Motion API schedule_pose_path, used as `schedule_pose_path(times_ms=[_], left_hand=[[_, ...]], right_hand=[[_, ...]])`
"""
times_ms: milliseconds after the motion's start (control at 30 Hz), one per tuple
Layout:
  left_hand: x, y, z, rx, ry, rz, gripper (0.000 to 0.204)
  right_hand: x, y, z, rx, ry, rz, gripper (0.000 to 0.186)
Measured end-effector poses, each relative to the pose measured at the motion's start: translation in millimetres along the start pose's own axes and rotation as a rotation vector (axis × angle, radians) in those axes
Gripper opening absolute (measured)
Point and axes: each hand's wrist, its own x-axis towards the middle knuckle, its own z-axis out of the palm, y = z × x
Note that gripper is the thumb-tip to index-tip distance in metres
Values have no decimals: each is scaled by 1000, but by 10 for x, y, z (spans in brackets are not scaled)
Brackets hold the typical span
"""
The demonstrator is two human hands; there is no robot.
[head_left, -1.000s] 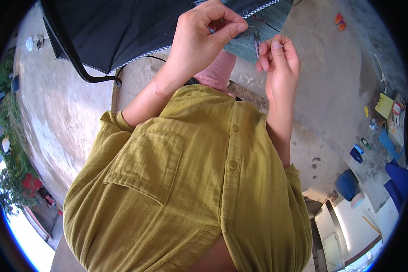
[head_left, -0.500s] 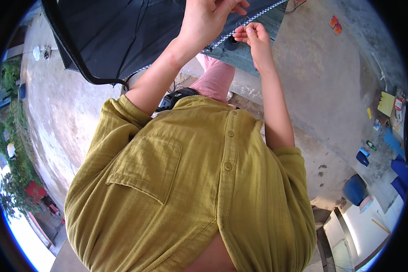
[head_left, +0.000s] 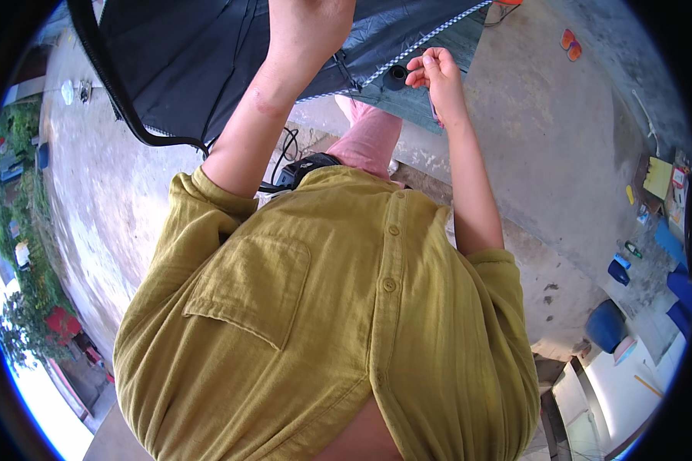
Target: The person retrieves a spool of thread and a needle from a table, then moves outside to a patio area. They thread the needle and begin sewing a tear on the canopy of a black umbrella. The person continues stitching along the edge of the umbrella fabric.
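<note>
A dark umbrella (head_left: 184,61) lies spread at the top, its thin ribs showing and its edge bound with black-and-white checked trim (head_left: 430,37). Over its canopy reaches my left hand (head_left: 311,31); the fingers lie beyond the top of the picture. Just right of the trimmed edge is my right hand (head_left: 442,81), fingers curled and thumb pressed to them. Whatever it pinches is too small to make out. A small round black object (head_left: 396,77) sits beside its fingertips on a weathered blue-green tabletop (head_left: 419,104).
A thick black strap or cable (head_left: 123,107) curves down at the upper left. Below the tabletop shows my pink-clad leg (head_left: 369,142). Orange slippers (head_left: 570,46) lie on the concrete floor (head_left: 546,115). A blue bucket (head_left: 606,326) and several small items stand at the right.
My left hand has moved up and left, its fingers passing out of view. My right hand has shifted slightly right and down, away from the checked trim. The black round object shows more fully.
</note>
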Motion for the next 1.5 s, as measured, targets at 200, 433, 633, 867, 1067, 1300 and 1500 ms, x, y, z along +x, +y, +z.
schedule_pose_path(times_ms=[200, 433, 633, 867, 1067, 1300, 1500], left_hand=[[120, 345, -16, 99, 33, 59, 12], [221, 701, -2, 204, 51, 240, 14], [391, 900, 4, 289, 41, 336, 13], [441, 938, -52, 90, -66, 313, 13], [308, 958, 65, -1055, 63, -50, 13], [245, 1044, -122, -162, -3, -10, 14], [140, 1110, -140, -175, 32, -11, 16]], right_hand=[[-73, 147, 22, -61, 79, 32, 10], [-119, 393, -66, -173, 188, 102, 10], [-116, 452, -74, -215, 220, 113, 8], [-106, 571, -24, -152, 148, 136, 9], [-115, 825, -173, -497, 337, -6, 13], [-107, 1292, -396, -1432, 335, -114, 27], [-200, 1577, -436, -951, 434, 68, 18]])
